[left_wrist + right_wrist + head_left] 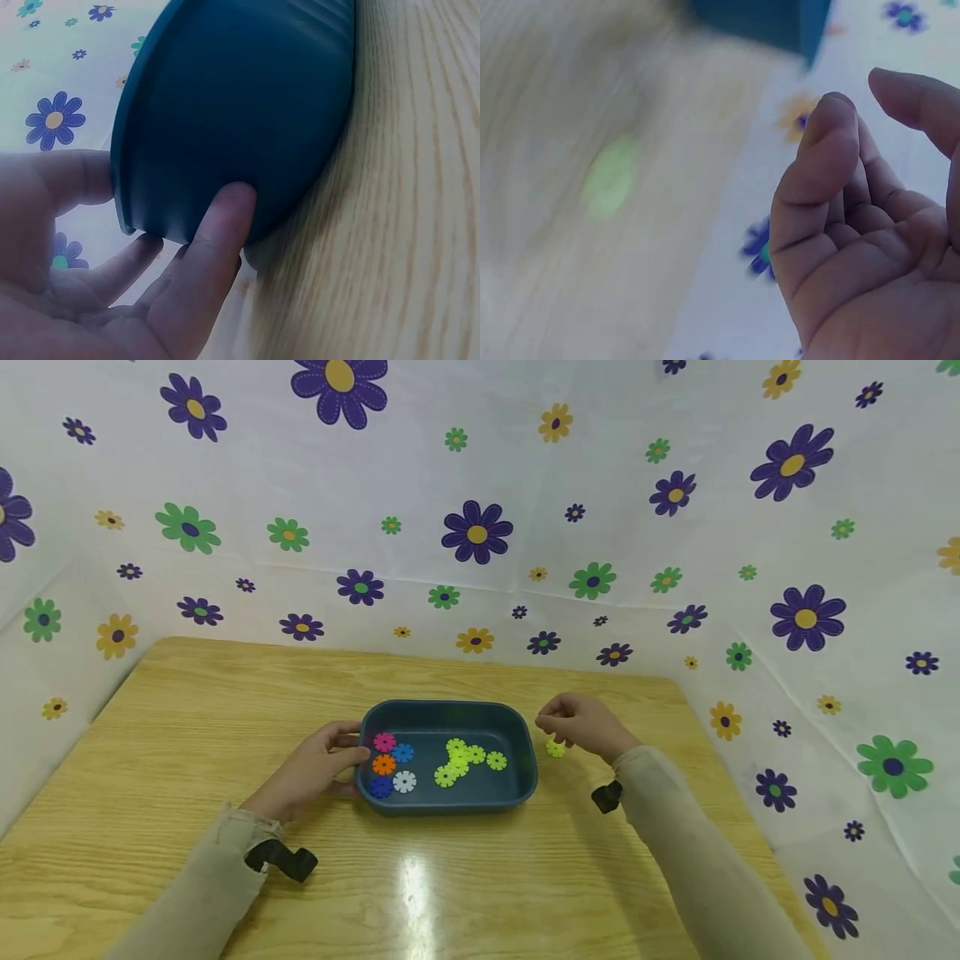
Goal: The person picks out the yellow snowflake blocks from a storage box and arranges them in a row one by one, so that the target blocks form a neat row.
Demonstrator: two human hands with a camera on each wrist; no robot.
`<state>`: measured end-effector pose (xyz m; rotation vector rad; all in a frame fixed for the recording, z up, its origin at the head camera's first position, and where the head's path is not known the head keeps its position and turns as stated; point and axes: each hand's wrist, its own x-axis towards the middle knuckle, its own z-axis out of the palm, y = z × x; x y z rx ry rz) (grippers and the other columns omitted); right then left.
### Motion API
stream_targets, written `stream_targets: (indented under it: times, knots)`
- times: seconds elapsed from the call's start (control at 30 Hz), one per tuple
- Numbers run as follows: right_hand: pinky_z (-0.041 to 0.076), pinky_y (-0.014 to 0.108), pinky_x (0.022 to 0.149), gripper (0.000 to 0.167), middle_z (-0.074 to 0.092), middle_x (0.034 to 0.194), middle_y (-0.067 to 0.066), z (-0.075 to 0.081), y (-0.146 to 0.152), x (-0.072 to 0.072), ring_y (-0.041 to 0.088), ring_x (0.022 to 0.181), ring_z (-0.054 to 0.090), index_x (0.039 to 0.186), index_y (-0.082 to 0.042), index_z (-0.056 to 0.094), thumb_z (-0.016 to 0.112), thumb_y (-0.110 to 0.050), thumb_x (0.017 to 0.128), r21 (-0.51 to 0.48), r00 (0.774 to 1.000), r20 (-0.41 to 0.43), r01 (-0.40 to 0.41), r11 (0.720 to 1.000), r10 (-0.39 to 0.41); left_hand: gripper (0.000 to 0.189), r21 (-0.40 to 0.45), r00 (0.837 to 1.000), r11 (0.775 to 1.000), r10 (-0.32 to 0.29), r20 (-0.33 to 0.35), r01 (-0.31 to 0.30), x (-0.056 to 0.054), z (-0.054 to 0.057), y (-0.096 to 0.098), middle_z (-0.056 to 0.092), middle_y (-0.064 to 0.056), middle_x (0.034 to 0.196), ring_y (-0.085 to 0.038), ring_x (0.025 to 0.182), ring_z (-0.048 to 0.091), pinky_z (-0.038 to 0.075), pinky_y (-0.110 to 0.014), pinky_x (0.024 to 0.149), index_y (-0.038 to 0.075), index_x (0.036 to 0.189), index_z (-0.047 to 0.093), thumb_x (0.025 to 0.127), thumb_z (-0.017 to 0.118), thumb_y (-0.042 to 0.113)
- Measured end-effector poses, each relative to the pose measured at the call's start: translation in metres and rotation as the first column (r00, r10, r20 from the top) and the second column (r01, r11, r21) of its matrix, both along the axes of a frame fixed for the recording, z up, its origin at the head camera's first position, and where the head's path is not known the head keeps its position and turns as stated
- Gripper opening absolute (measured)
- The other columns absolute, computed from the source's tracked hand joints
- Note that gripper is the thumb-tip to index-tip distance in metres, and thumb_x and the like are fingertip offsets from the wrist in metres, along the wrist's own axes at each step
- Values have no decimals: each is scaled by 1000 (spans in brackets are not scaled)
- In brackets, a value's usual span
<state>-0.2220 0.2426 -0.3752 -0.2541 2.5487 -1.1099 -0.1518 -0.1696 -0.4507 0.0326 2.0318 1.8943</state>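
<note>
My left hand (315, 768) holds the left end of a dark teal plastic tub (450, 802), its thumb over the rim. In the left wrist view, fingertips (234, 199) press the outside of the tub's end wall. Inside lie a pink notched disc (385, 742), a light blue one, an orange one, a dark blue one and a white one at the left. Several yellow-green notched discs (459, 765) are clustered right of them. My right hand (588, 725) hovers right of the tub with fingers loosely bent, thumb apart and nothing between them. Below it, a yellow-green disc (555, 748) lies on the table.
The tub stands on a light wood-grain table (337, 893). A white cloth (420, 468) printed with purple, green and yellow flowers hangs behind the table and along its sides. Black straps with small mounts (296, 863) are on both wrists.
</note>
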Motion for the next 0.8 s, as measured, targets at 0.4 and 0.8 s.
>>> stream_targets:
  times: [0.4,0.8]
  knots:
    - [58,32,74,28,70,96,4,-6,-75,27,20,83,66,118,-7,70,74,-26,97,103,985,-45,-163,981,168,64,-6,1000,1000,-10,6,10,-2,0,-1,43,-26,148,-39,123,58,63,-45,86,4,158,33,105,62,22]
    - [55,31,72,22,68,94,-2,-31,-115,37,13,80,63,113,-12,73,75,-26,96,203,972,-47,-216,955,230,63,-16,1000,1000,-4,17,4,-2,1,-2,43,-26,150,-38,124,58,63,-44,86,5,158,33,105,62,22]
